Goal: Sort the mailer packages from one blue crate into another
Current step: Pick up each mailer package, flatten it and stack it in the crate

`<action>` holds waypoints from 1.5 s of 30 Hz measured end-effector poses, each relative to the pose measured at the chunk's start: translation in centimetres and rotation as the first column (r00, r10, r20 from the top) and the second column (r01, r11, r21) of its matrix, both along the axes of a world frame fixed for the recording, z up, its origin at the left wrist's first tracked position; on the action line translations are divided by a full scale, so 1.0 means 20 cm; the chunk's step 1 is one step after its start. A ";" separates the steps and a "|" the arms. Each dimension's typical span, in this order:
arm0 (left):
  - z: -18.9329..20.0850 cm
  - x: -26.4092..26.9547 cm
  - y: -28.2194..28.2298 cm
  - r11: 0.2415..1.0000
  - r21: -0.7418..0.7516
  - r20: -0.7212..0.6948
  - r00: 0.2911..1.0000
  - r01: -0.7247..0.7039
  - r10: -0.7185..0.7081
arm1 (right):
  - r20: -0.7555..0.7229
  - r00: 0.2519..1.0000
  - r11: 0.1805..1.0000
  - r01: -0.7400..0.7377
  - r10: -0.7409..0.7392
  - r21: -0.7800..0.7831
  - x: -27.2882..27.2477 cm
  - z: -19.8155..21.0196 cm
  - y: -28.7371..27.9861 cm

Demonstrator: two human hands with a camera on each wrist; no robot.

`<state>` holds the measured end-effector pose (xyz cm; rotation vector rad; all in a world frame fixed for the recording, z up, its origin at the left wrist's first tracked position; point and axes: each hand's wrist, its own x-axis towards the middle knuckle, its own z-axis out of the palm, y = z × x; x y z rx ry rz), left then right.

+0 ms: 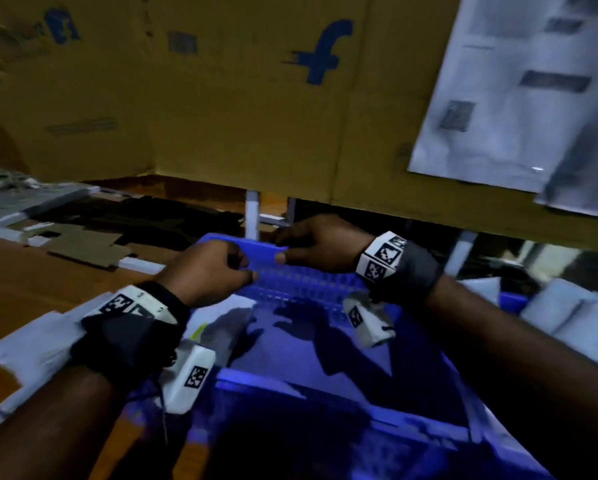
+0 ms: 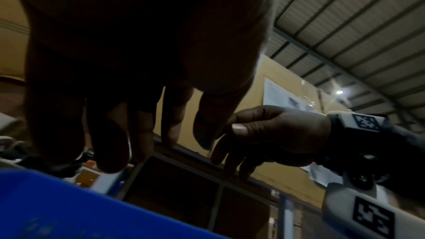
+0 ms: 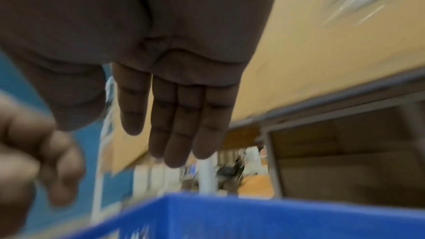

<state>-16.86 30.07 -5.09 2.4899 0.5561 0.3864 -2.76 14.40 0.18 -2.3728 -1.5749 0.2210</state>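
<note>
Looking down past a tall cardboard wall (image 1: 221, 116) printed with a blue f logo and carrying a white printed sheet (image 1: 515, 98) on its right part. Leaning over a wooden table (image 1: 31, 278) and, below the arms, a big blue crate (image 1: 308, 282) lying open with its latticed far wall facing back. Seeing one pale mailer package (image 1: 221, 320) lying flat on the crate floor against the left side, partly in shadow. Making out, just off the right forearm, what is probably a second blue crate (image 1: 512, 299) holding more white mailer packages (image 1: 567, 306), too blurred to be sure. Noting further white packages (image 1: 31, 344) lying on the table beside the left wrist. Reaching both hands out over the crate's far rim, close together but not touching. Keeping the left hand (image 1: 211, 268) loosely curled, fingers hanging bent and gripping nothing in the left wrist view. Holding the right hand (image 1: 320, 245) just beyond the rim, fingers straight and pressed side by side in the right wrist view, thumb pointing toward the left hand, carrying nothing.
</note>
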 end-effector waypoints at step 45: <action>-0.36 1.16 -1.08 0.662 -0.505 0.448 0.824 0.554 -0.348 | -0.675 0.709 0.162 0.704 -0.203 0.691 0.87 -0.40 -1.42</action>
